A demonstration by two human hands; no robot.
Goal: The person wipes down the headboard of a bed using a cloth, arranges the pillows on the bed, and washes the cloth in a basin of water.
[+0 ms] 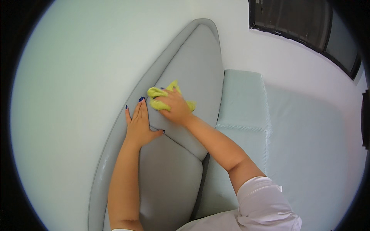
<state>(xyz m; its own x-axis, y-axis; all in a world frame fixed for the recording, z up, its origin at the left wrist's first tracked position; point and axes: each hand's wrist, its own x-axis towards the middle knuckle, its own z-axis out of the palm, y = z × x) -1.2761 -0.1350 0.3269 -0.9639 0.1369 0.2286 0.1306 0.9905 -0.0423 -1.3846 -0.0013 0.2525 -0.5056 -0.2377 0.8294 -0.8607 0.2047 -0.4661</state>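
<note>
A grey upholstered headboard with seams between its padded panels stands against the wall. My right hand grips a crumpled yellow-green cloth and presses it to the upper panel, close to the border seam. Left of it, my left hand rests flat on the headboard's raised border and panel edge, thumb spread out over the seam between two panels. Nothing is held in that hand. Part of the cloth is hidden under my right fingers.
Right of the headboard lies a bed with a pale blue-green cover and stitched seams. A pale wall rises behind the headboard. At the upper right is a dark-framed window. Some dark object shows at the right rim.
</note>
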